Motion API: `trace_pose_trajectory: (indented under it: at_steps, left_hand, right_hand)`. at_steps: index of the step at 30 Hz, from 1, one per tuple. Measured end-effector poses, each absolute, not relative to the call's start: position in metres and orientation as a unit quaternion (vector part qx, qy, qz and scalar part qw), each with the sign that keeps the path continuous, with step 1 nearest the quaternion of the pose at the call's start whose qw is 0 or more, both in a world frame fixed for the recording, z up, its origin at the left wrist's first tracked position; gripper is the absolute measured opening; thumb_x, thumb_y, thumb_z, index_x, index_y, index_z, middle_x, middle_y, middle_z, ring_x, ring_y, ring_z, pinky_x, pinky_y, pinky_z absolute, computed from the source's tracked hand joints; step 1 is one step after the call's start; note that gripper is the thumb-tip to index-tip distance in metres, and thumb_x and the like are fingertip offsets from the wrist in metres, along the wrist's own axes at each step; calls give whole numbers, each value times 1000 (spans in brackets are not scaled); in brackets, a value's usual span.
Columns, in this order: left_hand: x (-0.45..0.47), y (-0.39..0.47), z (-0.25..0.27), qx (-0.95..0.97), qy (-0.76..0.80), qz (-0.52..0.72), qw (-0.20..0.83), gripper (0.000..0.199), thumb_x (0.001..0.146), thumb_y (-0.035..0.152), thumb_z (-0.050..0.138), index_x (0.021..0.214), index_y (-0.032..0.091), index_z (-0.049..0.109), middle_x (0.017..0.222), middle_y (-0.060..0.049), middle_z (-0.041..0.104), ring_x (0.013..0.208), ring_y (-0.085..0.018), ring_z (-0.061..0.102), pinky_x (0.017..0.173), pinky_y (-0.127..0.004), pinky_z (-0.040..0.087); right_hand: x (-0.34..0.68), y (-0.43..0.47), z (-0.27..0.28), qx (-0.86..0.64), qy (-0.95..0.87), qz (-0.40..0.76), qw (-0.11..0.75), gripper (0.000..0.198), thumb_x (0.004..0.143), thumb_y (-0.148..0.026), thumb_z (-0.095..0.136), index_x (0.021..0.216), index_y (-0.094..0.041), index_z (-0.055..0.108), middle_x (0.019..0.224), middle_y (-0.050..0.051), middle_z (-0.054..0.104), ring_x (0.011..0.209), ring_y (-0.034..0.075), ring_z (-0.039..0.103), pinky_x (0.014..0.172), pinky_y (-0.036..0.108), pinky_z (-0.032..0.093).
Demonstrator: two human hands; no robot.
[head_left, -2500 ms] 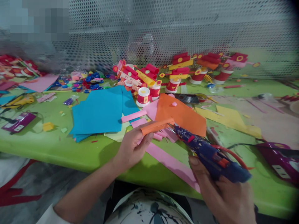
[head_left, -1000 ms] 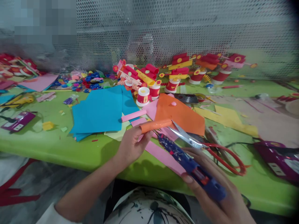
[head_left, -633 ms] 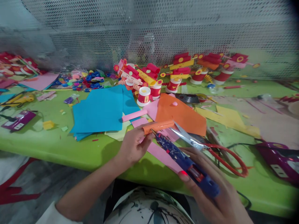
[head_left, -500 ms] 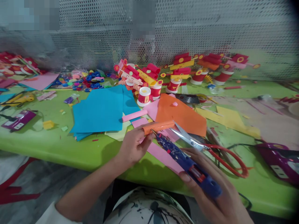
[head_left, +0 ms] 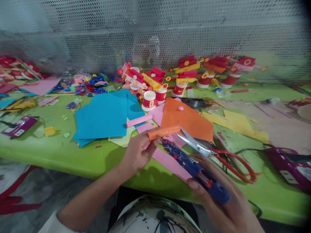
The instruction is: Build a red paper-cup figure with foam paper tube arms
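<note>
My left hand [head_left: 138,152] pinches the near end of a rolled orange paper tube [head_left: 164,132] above the table's front half. A dark blue glue gun [head_left: 187,160] lies in my right hand [head_left: 225,200], whose fingers wrap its body. The gun's metal tip meets or nearly meets the tube's underside close to my left fingers. Scissors [head_left: 204,149] with red handles lie just beyond my right hand, their blades pointing at the tube's far end. Beneath the gun runs a pink paper strip [head_left: 171,165]. A pink paper roll [head_left: 139,121] rests behind the tube.
Blue sheets [head_left: 102,116] lie left of centre, and an orange sheet [head_left: 187,119] right of it. Several red paper-cup figures [head_left: 178,89] stand along the back by the perforated metal panel [head_left: 102,35]. Purple power strips [head_left: 288,168] with cords sit at both sides.
Both hands, the orange tube and the glue gun hold almost the same pose. The view has shifted very slightly.
</note>
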State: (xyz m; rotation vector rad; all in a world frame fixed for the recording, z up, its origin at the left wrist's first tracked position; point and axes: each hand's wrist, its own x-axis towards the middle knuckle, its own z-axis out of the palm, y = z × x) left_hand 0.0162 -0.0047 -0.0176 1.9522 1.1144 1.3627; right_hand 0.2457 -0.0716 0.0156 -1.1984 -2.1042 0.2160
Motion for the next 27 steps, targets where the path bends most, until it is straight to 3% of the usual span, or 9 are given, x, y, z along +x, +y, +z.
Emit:
trace_pose_trajectory:
  at_steps: [7,21,27]
  left_hand:
    - [18,-5,-15,712,414,508,253,23,101,24,60,117,20,77,113,-9,82,101,-23,79,87,-32,63]
    - [17,-6,-17,721,410,497,256,27,103,26,56,119,22,77,124,-9,79,111,-24,76,95,-33,61]
    - [17,-7,-12,716,430,478,272,27,102,28,59,120,24,78,120,-7,81,106,-23,77,91,-31,61]
  right_hand:
    - [248,-70,11,-459,-808,78,360,31,98,-29,59,129,-27,61,120,9,77,105,27,78,84,34,66]
    - [245,-73,13,-464,-808,90,353,26,101,-33,56,126,-26,60,119,9,76,105,26,77,84,34,66]
    - [251,-73,6,-474,-794,77,373,31,99,-30,59,130,-28,60,118,9,76,108,26,76,85,35,65]
